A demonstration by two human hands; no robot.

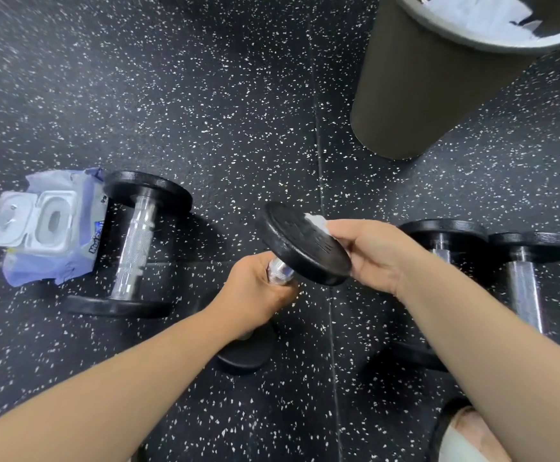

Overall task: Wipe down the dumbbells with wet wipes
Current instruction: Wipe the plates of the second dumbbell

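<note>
My left hand (258, 291) grips the chrome handle of a black dumbbell (300, 243), which is lifted and tilted with one round end facing up. My right hand (368, 251) holds a white wet wipe (316, 222) against the far edge of that upper end. The dumbbell's lower end (243, 358) shows below my left wrist. A second dumbbell (135, 243) lies on the floor to the left, beside an open pack of wet wipes (47, 228). Two more dumbbells (445, 240) (525, 278) lie to the right, partly behind my right forearm.
A dark round waste bin (421, 88) with crumpled white wipes inside stands at the upper right. The floor (205, 111) is black speckled rubber matting with seams. A shoe (468, 435) shows at the bottom right.
</note>
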